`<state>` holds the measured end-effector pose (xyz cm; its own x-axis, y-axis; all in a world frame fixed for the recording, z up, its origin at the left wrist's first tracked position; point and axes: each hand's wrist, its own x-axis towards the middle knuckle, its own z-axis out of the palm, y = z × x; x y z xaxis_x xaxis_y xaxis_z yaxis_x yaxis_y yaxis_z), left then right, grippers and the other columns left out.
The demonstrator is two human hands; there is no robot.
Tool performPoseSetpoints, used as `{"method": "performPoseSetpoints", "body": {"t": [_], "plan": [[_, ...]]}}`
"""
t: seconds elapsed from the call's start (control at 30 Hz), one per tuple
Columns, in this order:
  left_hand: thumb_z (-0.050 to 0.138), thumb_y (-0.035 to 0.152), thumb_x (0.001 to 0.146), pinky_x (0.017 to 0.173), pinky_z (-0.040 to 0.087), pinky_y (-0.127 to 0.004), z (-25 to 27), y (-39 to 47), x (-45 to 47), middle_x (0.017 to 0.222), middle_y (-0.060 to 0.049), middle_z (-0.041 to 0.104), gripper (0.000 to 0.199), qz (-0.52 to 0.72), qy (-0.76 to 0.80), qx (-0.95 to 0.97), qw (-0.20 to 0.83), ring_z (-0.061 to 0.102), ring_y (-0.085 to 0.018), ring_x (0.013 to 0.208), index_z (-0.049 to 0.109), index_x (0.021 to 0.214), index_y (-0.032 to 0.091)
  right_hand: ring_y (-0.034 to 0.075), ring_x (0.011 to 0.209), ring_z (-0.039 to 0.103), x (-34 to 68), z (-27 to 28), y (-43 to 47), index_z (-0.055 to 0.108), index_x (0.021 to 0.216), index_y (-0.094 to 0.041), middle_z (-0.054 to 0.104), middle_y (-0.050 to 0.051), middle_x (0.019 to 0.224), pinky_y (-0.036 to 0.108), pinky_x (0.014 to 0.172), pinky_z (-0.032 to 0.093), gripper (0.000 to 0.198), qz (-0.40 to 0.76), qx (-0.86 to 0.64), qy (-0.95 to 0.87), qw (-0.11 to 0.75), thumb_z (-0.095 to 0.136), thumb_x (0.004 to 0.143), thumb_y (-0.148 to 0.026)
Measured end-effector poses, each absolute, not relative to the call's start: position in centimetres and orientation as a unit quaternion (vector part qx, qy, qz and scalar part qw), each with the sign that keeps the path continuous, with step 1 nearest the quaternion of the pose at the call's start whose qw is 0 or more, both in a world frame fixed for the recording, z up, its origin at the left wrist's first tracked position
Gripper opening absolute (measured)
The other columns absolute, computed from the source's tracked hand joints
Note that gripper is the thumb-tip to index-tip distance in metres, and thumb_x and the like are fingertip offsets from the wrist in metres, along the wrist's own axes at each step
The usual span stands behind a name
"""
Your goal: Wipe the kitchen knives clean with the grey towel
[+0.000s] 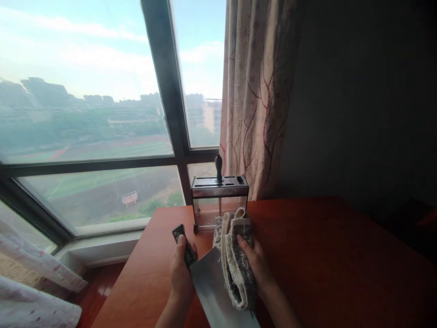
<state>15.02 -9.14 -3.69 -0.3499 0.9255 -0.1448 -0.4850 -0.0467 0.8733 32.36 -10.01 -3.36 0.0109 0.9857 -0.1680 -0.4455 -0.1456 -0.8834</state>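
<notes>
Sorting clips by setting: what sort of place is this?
Probably a room in a high-floor home. A big window overlooks sports fields, a patterned curtain hangs beside it, and a knife block stands on a wooden table.

A clear knife block point(219, 200) stood on the red-brown table point(341, 264), one dark handle point(218, 167) upright in its top. Behind the block hung a patterned curtain point(259, 91); left of it rose the window point(85, 114).
</notes>
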Motion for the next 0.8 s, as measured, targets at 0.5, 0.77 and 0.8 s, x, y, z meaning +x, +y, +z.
{"method": "performPoseSetpoints", "body": {"t": [0.5, 0.77, 0.8], "plan": [[0.072, 0.043, 0.072, 0.047, 0.042, -0.016, -3.3, -7.5, 12.1, 0.056, 0.005, 0.055, 0.03, 0.763, 0.415, 0.075, 0.491, 0.05, -0.008, 0.05, 0.057, 0.066, 0.017, 0.024, 0.091, 0.062, 34.8, -3.2, -9.9, 0.066, 0.11, -0.014, 0.07, 0.006, 0.097, 0.033, 0.081, 0.045, 0.046, 0.65, -0.337, -0.559, 0.391, 0.072, 0.075, -0.044], [0.066, 0.062, 0.069, 0.044, 0.037, -0.021, -3.9, -9.1, 14.7, 0.05, 0.005, 0.049, 0.047, 0.684, 0.475, 0.206, 0.515, 0.043, -0.009, 0.045, 0.055, 0.058, 0.018, 0.024, 0.094, 0.061, 33.6, -2.9, -10.5, 0.066, 0.109, -0.015, 0.069, 0.006, 0.104, 0.033, 0.082, 0.046, 0.041, 0.622, -0.345, -0.589, 0.385, 0.07, 0.077, -0.04], [0.065, 0.062, 0.07, 0.045, 0.037, -0.021, -3.9, -9.2, 14.8, 0.049, 0.005, 0.048, 0.048, 0.681, 0.479, 0.216, 0.51, 0.043, -0.009, 0.046, 0.055, 0.057, 0.017, 0.024, 0.095, 0.061, 33.5, -2.9, -10.6, 0.066, 0.109, -0.015, 0.069, 0.006, 0.105, 0.033, 0.083, 0.046, 0.041, 0.618, -0.348, -0.59, 0.386, 0.07, 0.077, -0.039]]}}
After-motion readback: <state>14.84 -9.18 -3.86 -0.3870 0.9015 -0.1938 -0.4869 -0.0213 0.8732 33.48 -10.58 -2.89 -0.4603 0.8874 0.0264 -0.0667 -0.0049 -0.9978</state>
